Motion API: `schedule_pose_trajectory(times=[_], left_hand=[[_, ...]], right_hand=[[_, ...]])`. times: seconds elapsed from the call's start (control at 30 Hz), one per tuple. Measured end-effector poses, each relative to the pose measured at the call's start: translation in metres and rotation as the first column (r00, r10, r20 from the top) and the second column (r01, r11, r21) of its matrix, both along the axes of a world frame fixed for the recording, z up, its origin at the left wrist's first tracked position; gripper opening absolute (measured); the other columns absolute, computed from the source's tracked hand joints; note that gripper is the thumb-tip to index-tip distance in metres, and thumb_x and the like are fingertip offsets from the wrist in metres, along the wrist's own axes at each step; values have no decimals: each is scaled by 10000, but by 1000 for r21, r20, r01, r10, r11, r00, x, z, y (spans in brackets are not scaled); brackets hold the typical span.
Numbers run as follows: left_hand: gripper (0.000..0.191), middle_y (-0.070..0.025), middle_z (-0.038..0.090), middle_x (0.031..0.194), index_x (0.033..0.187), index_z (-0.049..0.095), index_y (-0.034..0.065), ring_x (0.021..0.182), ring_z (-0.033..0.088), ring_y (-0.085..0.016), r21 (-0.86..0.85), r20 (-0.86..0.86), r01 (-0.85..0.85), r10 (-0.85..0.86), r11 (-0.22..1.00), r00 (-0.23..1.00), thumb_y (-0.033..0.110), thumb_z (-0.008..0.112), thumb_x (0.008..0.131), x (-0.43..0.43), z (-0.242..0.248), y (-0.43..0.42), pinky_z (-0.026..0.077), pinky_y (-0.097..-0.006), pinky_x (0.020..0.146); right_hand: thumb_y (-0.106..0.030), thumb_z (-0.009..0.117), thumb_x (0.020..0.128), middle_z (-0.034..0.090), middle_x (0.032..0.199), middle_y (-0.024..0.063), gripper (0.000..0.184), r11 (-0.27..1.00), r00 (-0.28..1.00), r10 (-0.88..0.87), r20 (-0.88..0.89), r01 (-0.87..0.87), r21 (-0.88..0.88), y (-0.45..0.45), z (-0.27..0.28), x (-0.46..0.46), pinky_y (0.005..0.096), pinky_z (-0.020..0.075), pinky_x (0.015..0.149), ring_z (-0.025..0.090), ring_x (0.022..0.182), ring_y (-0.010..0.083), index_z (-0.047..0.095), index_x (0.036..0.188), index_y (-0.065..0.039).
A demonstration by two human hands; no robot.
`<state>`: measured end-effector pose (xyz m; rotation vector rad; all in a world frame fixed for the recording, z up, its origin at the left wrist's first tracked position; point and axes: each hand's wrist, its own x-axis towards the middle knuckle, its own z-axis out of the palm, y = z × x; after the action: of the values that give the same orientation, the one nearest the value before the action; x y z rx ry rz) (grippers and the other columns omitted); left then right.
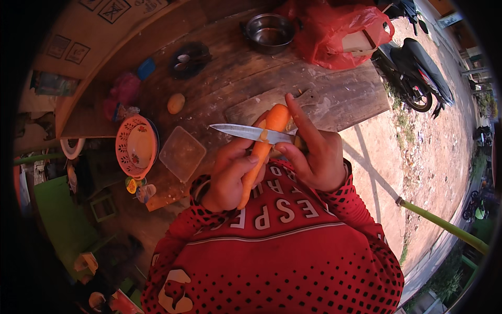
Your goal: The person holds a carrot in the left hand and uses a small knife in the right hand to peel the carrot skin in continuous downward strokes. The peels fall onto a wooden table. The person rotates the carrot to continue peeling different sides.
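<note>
My left hand [231, 172] holds an orange carrot [254, 163], its thick end pointing up and away from me and its thin end near my shirt. In my right hand [319, 157] is a kitchen knife [235, 130]; its handle is mostly hidden by the fingers, and the index finger is stretched out beside the carrot's thick end. The blade lies across the carrot, with bits of orange peel on it. Beneath and beyond the hands, a wooden cutting board [255, 106] rests on the wooden table [219, 90].
Left on the table are a patterned orange bowl [119, 147], a clear plastic container [183, 155], a potato-like item [176, 103] and a dark plate with spoons [190, 59]. A metal pot [270, 31] and red plastic bag [321, 43] stand at the far side. A motorcycle [419, 74] is parked beyond.
</note>
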<state>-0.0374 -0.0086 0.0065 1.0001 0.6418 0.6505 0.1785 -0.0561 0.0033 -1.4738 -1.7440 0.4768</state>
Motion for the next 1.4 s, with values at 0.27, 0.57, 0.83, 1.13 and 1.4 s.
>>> schedule_pose_trajectory(times=[0.27,0.57,0.83,1.13,1.4], left_hand=[[696,-44,651,963,1684,368,-45,632,495,-65,-42,116,40,-35,998,993,130,483,1020,-6,-8,-1,390,-240,582],[643,-62,650,921,1599,443,-122,627,501,-73,1,73,37,-37,999,997,131,489,1010,-6,-6,-1,410,-255,584],[573,-113,652,960,1454,520,-144,624,522,-113,62,44,-46,44,997,998,139,503,956,2,-10,-8,403,-267,556],[615,-71,651,907,1525,498,-123,636,501,-81,-25,93,31,-29,999,995,147,509,973,-5,-9,-1,384,-256,581],[614,-63,663,908,1547,489,-137,642,492,-65,13,106,24,-26,1000,994,107,497,984,-2,-5,-3,379,-250,597]], right_hand=[[-227,774,998,576,606,66,686,1000,998,2,-63,-2,-7,-1,4,-2,330,471,547,638,517,255,522,1593,3],[-219,770,1001,598,616,84,620,999,999,-33,-20,33,-2,0,6,-4,352,472,538,654,527,275,554,1543,-13],[-215,766,1012,598,617,83,557,999,993,-45,-107,48,26,4,1,0,336,468,548,640,530,275,581,1498,-16],[-318,809,995,607,628,83,661,999,999,-16,-52,14,-42,-2,13,-2,385,491,513,666,524,291,542,1522,-23],[-235,769,1005,644,643,124,613,998,997,-17,-72,13,-58,-2,11,-2,350,457,529,650,526,300,543,1520,8]])
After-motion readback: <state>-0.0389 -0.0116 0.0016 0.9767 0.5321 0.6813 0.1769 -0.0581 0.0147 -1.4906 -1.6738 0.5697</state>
